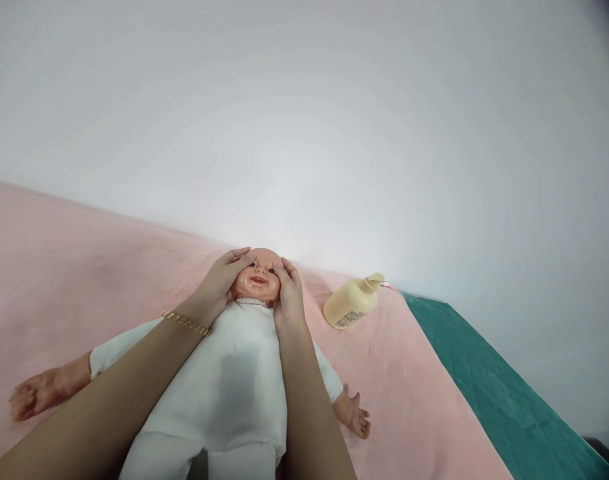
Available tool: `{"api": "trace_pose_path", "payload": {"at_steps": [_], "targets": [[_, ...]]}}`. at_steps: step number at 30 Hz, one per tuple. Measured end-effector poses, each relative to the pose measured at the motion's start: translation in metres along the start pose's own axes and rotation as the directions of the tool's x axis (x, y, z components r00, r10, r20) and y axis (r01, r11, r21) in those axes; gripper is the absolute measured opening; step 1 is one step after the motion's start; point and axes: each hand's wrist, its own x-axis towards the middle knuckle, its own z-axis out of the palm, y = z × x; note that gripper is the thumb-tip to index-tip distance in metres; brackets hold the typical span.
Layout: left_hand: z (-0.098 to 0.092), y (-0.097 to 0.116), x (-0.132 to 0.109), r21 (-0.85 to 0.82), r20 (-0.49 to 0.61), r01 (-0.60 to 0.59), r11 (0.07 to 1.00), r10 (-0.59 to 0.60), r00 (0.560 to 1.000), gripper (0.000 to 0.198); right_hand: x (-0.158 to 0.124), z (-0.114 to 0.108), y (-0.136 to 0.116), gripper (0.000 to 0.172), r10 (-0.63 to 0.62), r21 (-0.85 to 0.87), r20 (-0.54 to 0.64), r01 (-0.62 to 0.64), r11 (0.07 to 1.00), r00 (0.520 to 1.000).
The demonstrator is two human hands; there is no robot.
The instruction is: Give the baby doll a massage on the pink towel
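A baby doll [234, 380] with a white cloth body lies on its back, its arms stretched out to both sides. My left hand [223, 280] cups one side of the doll's head [258, 283], the thumb resting near its eye and brow. On the opposite side, my right hand [290, 290] wraps around the head in the same way, its thumb also by the eye. Both hands touch the head, and their palms hide its sides. A bracelet [187, 323] circles my left wrist.
A pale yellow pump bottle [351, 303] stands to the right of the doll's head. Pink cloth [409, 387] lies under everything, with a green surface [504, 387] showing along its right edge. A plain white wall [304, 133] rises behind.
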Motion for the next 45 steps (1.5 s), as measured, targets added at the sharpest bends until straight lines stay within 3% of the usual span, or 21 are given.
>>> {"api": "trace_pose_path", "payload": {"at_steps": [23, 45], "targets": [[-0.002, -0.004, 0.015, -0.053, -0.105, 0.057, 0.997, -0.063, 0.992, 0.025, -0.001, 0.002, -0.005, 0.038, 0.097, 0.129, -0.037, -0.092, 0.987, 0.995], [-0.002, -0.007, 0.017, -0.090, -0.134, 0.000, 0.996, -0.012, 0.991, 0.018, 0.011, -0.006, 0.011, 0.038, -0.015, 0.130, -0.004, 0.015, 0.991, 1.000]]}}
